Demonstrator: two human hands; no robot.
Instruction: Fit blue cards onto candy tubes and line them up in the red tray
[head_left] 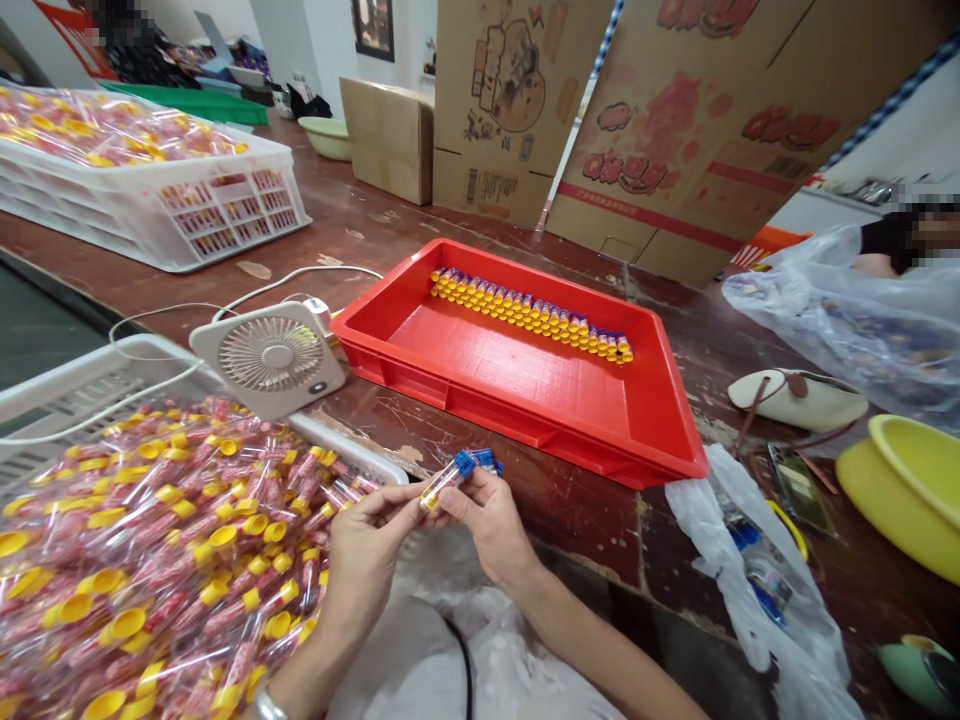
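Observation:
Near the table's front edge, my left hand [369, 545] pinches the lower end of a small clear tube [444, 482] with a blue top. The fingers of my right hand [491, 520] close around the tube's other side, with more blue pieces showing behind them. Beyond my hands is a red tray [517, 425], where tubes with yellow ends [525, 308] lie stacked in a long row along the far side. At the left, a white basket [352, 450] is heaped with clear tubes [217, 560] that have yellow caps and pink contents.
A white fan [274, 355] with a cable stands left of the red tray. Behind are a full white crate [225, 215] and cardboard boxes [517, 100]. A plastic bag [757, 590], a white pouch [799, 400] and yellow basins [900, 490] are at the right. People are partly visible behind.

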